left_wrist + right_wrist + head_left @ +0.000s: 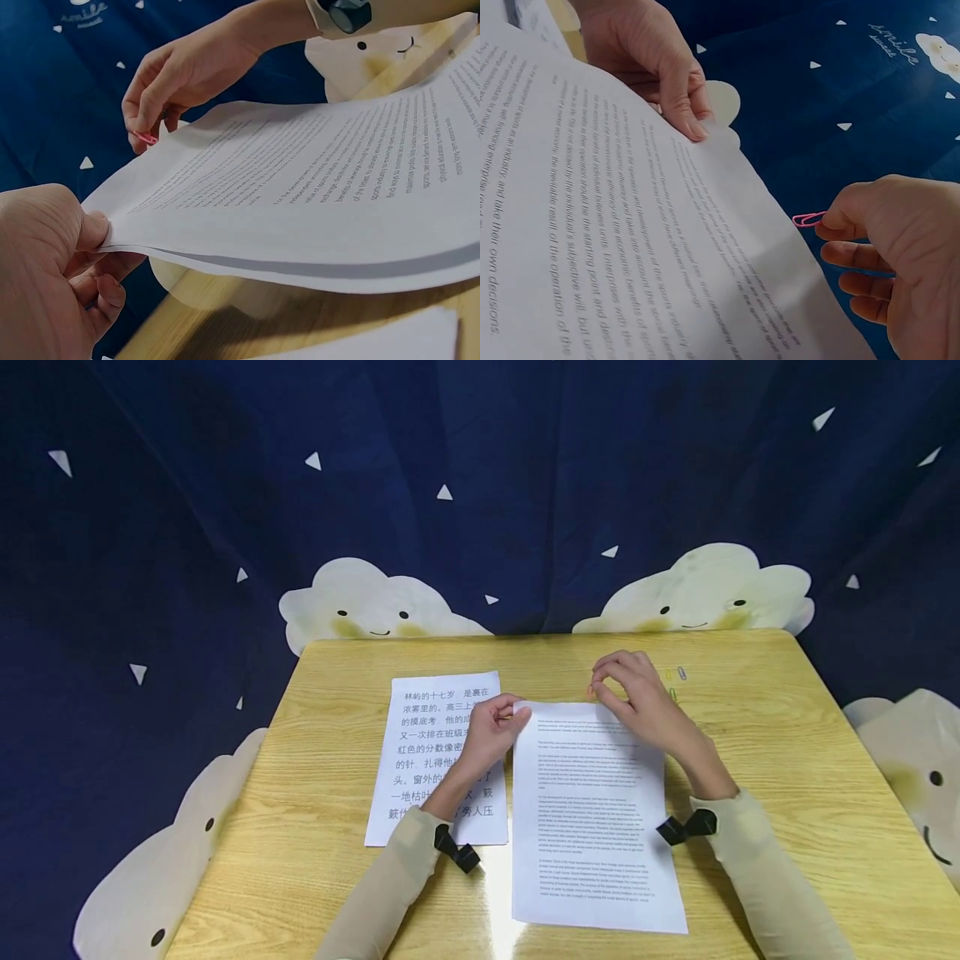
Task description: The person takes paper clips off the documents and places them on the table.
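Observation:
My left hand pinches the upper left corner of a printed sheaf of paper, thumb on top. In the left wrist view the sheaf shows more than one layer and its near edge is raised. My right hand is at the top edge of the sheaf. Between its thumb and index finger it pinches a pink paper clip. The clip lies close to the sheet's edge in the right wrist view; whether it touches the paper I cannot tell.
Left of the sheaf, another sheet with large Chinese characters lies on the wooden table, partly under my left forearm. Beyond my right hand lie a blue paper clip, a yellow one and a green one. A dark blue curtain hangs behind.

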`<state>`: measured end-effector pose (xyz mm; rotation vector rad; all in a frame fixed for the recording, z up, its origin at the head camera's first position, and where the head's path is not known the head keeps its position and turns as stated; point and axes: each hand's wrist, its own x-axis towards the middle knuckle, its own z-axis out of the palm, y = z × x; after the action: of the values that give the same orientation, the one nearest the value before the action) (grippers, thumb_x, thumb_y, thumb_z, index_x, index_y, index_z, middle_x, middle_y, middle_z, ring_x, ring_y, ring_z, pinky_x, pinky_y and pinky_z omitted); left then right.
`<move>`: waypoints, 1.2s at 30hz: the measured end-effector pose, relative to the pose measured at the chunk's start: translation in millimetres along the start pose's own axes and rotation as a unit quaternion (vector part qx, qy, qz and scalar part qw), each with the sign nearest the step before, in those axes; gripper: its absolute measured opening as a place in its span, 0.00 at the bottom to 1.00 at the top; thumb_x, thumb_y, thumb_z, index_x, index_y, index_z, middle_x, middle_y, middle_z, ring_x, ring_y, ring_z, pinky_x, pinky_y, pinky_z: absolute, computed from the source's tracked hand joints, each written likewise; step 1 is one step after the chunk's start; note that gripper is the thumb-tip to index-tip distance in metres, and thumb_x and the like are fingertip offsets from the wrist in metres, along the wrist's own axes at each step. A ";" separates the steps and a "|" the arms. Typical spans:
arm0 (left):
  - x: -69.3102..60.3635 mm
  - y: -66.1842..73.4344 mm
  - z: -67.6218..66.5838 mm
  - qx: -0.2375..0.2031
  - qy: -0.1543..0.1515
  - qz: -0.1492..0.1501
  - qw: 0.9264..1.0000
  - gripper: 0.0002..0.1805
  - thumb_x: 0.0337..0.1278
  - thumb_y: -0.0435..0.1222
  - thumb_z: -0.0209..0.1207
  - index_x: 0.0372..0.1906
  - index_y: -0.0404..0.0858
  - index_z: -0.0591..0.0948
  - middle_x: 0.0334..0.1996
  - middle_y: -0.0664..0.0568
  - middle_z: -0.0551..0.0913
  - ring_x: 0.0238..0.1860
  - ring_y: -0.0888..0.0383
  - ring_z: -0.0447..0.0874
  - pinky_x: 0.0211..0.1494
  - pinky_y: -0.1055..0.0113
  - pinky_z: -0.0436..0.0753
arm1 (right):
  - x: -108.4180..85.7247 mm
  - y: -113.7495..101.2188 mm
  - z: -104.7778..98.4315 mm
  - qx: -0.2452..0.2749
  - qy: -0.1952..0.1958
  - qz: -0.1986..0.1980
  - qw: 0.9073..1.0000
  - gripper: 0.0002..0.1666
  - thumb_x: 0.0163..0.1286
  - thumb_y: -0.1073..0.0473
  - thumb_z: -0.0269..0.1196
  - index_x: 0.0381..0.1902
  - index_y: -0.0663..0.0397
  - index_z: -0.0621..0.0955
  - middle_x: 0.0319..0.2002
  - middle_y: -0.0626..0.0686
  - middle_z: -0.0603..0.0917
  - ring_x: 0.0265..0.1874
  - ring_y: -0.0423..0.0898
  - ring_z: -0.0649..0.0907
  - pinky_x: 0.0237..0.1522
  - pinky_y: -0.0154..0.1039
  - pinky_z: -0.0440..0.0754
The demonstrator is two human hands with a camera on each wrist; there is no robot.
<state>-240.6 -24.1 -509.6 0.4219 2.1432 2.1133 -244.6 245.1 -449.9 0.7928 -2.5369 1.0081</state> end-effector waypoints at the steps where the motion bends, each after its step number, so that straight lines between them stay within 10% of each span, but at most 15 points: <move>1: 0.1 0.2 0.1 0.000 0.001 -0.001 1.000 0.09 0.72 0.29 0.62 0.50 0.27 0.85 0.38 0.38 0.91 0.21 0.66 0.80 0.28 0.75 0.80 | 0.0 0.8 -1.3 0.004 0.000 0.002 1.000 0.08 0.76 0.66 0.63 0.34 0.51 0.84 0.50 0.59 0.82 0.53 0.58 0.73 0.55 0.55 0.66; 20: 1.1 -3.4 -0.3 0.005 0.017 -0.004 1.000 0.09 0.70 0.28 0.63 0.50 0.28 0.85 0.37 0.38 0.90 0.17 0.68 0.70 0.22 0.77 0.71 | -2.5 17.8 -28.5 0.012 0.030 0.026 0.999 0.09 0.74 0.69 0.64 0.33 0.51 0.82 0.50 0.62 0.81 0.55 0.62 0.71 0.55 0.58 0.63; 36: 2.4 -6.6 -4.6 -0.009 0.019 -0.008 1.000 0.09 0.71 0.30 0.64 0.48 0.28 0.85 0.36 0.39 0.91 0.24 0.63 0.85 0.29 0.72 0.83 | -11.9 39.4 -58.6 -0.017 0.045 0.092 0.995 0.07 0.77 0.65 0.62 0.36 0.60 0.82 0.54 0.66 0.78 0.62 0.67 0.68 0.60 0.66 0.61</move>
<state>-245.0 -27.9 -515.8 0.3646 2.1381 2.1482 -254.2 314.5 -435.0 0.4981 -2.5775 1.0282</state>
